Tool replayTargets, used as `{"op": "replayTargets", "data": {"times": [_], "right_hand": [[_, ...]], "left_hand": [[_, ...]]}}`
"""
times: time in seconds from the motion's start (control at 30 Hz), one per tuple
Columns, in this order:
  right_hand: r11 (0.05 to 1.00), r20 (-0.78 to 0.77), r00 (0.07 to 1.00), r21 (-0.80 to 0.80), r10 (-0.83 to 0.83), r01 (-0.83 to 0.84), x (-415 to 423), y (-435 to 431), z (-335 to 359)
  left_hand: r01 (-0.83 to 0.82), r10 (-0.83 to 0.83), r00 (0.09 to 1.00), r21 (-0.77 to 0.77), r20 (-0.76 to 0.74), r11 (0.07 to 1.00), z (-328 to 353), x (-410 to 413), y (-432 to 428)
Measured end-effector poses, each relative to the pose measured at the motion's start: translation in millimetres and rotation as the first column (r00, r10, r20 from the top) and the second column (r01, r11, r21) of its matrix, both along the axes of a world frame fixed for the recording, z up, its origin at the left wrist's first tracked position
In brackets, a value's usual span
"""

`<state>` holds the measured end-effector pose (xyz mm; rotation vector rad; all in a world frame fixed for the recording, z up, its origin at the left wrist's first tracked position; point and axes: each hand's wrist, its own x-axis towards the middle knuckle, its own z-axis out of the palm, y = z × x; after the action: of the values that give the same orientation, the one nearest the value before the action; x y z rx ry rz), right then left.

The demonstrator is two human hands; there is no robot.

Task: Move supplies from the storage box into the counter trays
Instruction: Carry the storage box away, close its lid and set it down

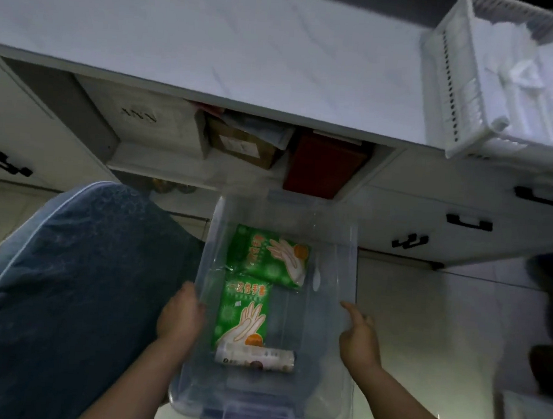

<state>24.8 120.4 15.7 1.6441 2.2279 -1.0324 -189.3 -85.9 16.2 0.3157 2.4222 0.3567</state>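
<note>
Both forearms reach down from the bottom of the view toward a clear storage box [337, 403] that sits on the floor below the counter [215, 41]. On the left, the left hand [181, 317] presses against the box's left wall, its fingers [193, 296] loosely curled over the rim and holding nothing else. Just to its right, inside the box, lies a green glove packet [243, 315] with its long axis running away from the person; a second green packet [270, 258] lies farther off, turned crosswise, and a pale roll [254, 360] lies across the near end. Further right, the right hand [358, 336] rests at the right wall, fingers [350, 307] half open and empty. The left hand looks nearer the packets, so a short reach inward would likely serve. Up on the counter at far right stands a white slatted tray [441, 73], well apart from the box.
</note>
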Motion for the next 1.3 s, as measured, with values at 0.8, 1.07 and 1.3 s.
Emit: {"op": "replayTargets", "data": {"times": [0.8, 1.07, 1.3], "right_hand": [[0.705, -0.172, 0.714, 0.119, -0.679, 0.699, 305, 63, 60], [0.660, -0.199, 0.669, 0.115, -0.717, 0.742, 460, 139, 82], [0.592, -0.279, 0.598, 0.116, -0.751, 0.797, 555, 201, 121]], "left_hand": [[0.580, -0.575, 0.815, 0.063, -0.075, 0.812, 59, 218, 200], [0.645, -0.625, 0.761, 0.098, -0.171, 0.758, 94, 362, 291], [0.703, -0.670, 0.710, 0.174, -0.215, 0.690, 125, 448, 370]]}}
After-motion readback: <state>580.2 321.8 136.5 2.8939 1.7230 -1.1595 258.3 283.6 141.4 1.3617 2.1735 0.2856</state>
